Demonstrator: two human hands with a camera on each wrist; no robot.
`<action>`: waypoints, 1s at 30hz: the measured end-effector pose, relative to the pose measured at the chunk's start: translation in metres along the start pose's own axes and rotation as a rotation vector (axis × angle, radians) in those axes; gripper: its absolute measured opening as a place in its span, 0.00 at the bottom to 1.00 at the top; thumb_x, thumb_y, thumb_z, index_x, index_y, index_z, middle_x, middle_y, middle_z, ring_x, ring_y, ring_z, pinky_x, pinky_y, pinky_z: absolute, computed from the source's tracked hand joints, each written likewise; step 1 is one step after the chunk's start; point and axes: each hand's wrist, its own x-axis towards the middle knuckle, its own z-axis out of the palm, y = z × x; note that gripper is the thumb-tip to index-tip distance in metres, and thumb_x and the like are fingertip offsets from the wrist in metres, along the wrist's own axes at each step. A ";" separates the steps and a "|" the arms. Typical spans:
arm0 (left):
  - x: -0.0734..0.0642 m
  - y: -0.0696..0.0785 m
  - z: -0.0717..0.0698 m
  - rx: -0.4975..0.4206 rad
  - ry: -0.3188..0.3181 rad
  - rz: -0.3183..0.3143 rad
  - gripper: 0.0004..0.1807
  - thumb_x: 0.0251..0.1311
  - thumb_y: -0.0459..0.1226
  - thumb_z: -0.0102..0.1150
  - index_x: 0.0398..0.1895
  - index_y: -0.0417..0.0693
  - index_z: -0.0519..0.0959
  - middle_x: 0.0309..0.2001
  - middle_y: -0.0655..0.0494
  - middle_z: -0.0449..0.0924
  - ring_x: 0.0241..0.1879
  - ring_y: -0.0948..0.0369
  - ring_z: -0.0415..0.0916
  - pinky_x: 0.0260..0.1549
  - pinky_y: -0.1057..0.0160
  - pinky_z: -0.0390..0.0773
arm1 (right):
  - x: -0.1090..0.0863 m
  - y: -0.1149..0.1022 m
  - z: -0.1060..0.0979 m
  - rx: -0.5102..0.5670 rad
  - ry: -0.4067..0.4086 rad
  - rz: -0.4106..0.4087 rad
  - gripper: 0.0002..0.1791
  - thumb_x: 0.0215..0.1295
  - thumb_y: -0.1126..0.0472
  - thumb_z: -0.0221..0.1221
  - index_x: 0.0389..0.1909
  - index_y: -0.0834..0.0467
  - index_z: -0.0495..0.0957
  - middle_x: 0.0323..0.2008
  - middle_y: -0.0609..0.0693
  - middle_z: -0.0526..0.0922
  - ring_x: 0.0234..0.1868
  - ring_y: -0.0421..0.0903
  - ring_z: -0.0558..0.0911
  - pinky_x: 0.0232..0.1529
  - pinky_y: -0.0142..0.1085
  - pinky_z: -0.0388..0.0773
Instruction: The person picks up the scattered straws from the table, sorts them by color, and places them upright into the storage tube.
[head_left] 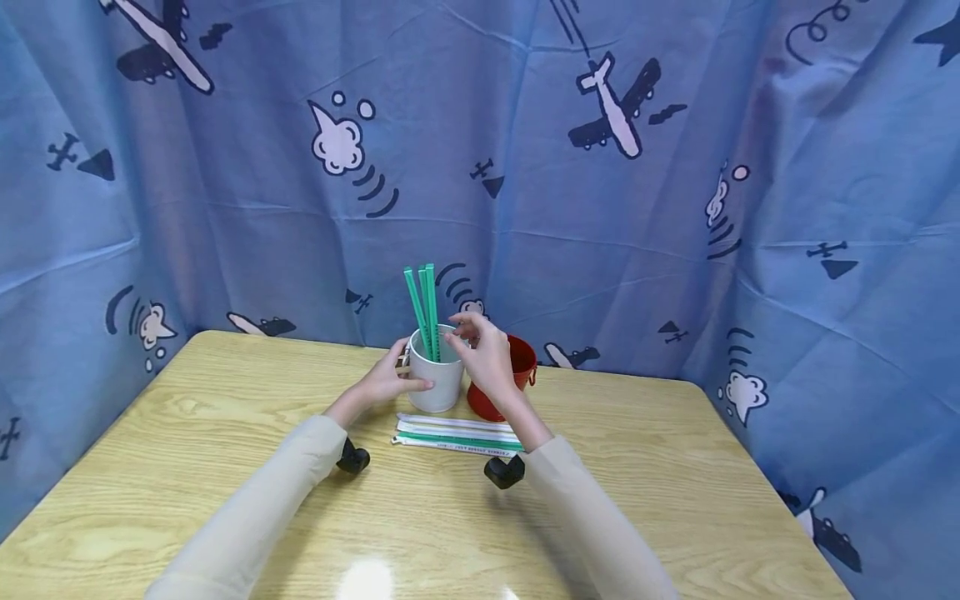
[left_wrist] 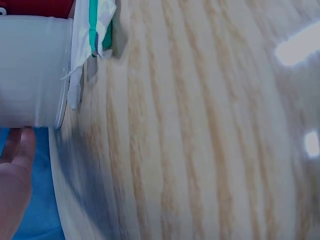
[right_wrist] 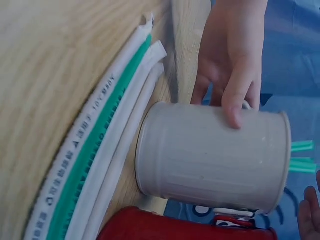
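A white metal bucket [head_left: 435,390] stands near the back of the table with several green straws [head_left: 422,304] upright in it, leaning left. My left hand [head_left: 385,380] grips its left side by the handle, the thumb on the front wall; in the right wrist view the thumb [right_wrist: 235,102] presses the bucket wall. Over the bucket's right rim is my right hand [head_left: 483,350], fingers loosely bent, with nothing visible in them; only some fingers [right_wrist: 310,212] show at the right wrist view's edge. Several straws in printed paper wrappers [head_left: 457,433] lie in front of the bucket.
A red bucket [head_left: 522,357] stands just right of the white one, partly behind my right hand. The wooden table [head_left: 225,467] ends at a blue curtain [head_left: 450,233] printed with airplanes, which hangs behind it and at both sides.
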 end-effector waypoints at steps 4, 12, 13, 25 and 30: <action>0.000 -0.002 -0.001 0.004 -0.003 -0.011 0.48 0.57 0.34 0.65 0.74 0.40 0.45 0.72 0.36 0.51 0.71 0.39 0.52 0.68 0.42 0.62 | -0.011 -0.004 -0.004 -0.014 -0.019 -0.045 0.14 0.60 0.62 0.65 0.47 0.60 0.81 0.35 0.55 0.85 0.36 0.49 0.82 0.39 0.43 0.83; -0.001 0.001 0.001 0.004 -0.005 -0.012 0.48 0.56 0.33 0.65 0.74 0.40 0.45 0.72 0.35 0.51 0.71 0.38 0.52 0.68 0.42 0.63 | -0.025 -0.003 -0.016 0.001 -0.066 -0.088 0.13 0.58 0.65 0.66 0.45 0.61 0.81 0.34 0.57 0.85 0.36 0.51 0.82 0.42 0.48 0.84; -0.003 0.006 0.001 -0.002 -0.007 -0.013 0.48 0.56 0.32 0.65 0.74 0.38 0.45 0.71 0.34 0.51 0.71 0.37 0.52 0.68 0.41 0.63 | -0.027 -0.002 -0.017 0.003 -0.077 -0.088 0.13 0.58 0.65 0.66 0.45 0.61 0.81 0.34 0.57 0.84 0.36 0.51 0.83 0.43 0.49 0.84; -0.005 0.009 0.001 -0.018 -0.019 -0.005 0.47 0.57 0.30 0.63 0.73 0.37 0.44 0.72 0.33 0.48 0.71 0.35 0.50 0.69 0.40 0.58 | -0.051 0.018 -0.027 -0.045 -0.254 0.004 0.15 0.54 0.69 0.68 0.44 0.60 0.81 0.34 0.55 0.84 0.34 0.45 0.82 0.40 0.35 0.85; 0.000 -0.003 0.002 -0.005 -0.007 -0.001 0.47 0.57 0.32 0.64 0.74 0.40 0.44 0.73 0.36 0.48 0.71 0.36 0.50 0.70 0.42 0.59 | -0.058 0.026 -0.031 -0.060 -0.333 0.029 0.15 0.53 0.68 0.68 0.43 0.62 0.81 0.34 0.55 0.84 0.33 0.45 0.80 0.37 0.27 0.81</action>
